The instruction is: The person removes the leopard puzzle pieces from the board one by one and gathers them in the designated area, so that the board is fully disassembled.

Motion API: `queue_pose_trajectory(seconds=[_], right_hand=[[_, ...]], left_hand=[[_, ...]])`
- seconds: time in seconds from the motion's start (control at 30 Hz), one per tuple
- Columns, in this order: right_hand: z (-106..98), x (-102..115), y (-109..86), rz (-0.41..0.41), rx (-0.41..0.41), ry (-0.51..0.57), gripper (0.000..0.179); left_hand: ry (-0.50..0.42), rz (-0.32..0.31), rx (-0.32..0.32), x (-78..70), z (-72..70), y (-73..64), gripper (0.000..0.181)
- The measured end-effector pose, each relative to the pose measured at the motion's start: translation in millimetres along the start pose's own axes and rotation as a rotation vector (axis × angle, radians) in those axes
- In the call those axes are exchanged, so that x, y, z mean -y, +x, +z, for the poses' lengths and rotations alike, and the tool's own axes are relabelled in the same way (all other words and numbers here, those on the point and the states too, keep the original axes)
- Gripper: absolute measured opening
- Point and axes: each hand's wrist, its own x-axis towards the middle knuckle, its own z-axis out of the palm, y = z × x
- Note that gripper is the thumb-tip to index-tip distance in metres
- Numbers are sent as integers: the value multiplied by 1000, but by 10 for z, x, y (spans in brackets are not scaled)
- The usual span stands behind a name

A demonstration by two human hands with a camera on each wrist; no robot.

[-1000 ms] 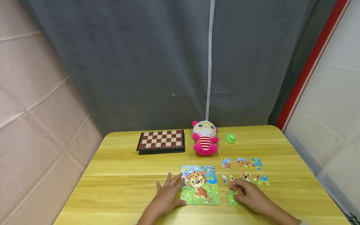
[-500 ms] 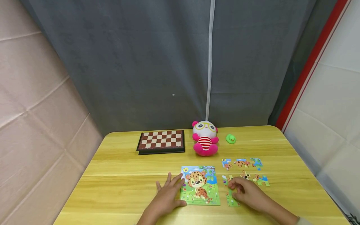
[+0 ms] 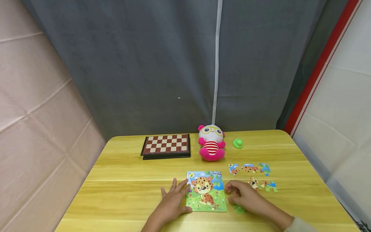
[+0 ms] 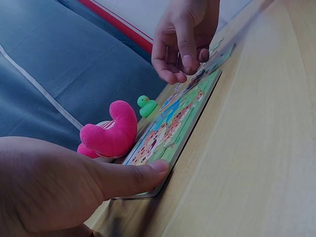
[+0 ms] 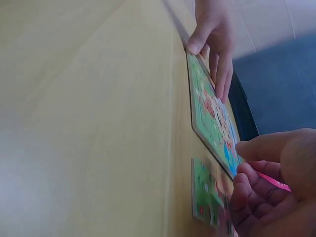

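A square cartoon leopard puzzle board (image 3: 206, 193) lies flat on the wooden table. Spread fingers and the thumb of my left hand (image 3: 173, 201) rest along its left edge; in the left wrist view the thumb (image 4: 140, 177) lies on the board's rim. My right hand (image 3: 244, 195) hovers just right of the board, fingers loosely curled. Nothing shows between its thumb and fingertips in the right wrist view. Beneath it, a green puzzle piece (image 3: 239, 209) is partly covered. Further pieces lie beyond: a leopard face piece (image 3: 253, 183) and a blue-green piece (image 3: 271, 186). Any others under the hand are hidden.
Behind the board sits a pink and white panda plush (image 3: 212, 143), with a green rubber duck (image 3: 238, 143) to its right. A checkered chessboard (image 3: 166, 145) stands at the back left. Another row of pieces, including a leopard body piece (image 3: 249, 168), lies farther back.
My right hand has moved left toward the board, from over the loose pieces to beside the board's right edge. My left hand has stayed in place.
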Motion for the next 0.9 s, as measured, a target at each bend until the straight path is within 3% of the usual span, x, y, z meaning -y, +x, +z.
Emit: queue_pose_trajectory(seconds=[0.37, 0.5, 0.9], right_hand=[[227, 164, 236, -48, 43, 42, 24], [316, 212, 322, -82, 55, 10, 22], [543, 303, 493, -86, 78, 22, 22]], left_hand=[[-6, 4, -9, -1, 4, -1, 87], [-15, 12, -12, -7, -11, -1, 86], [-19, 8, 0, -19, -25, -9, 85]])
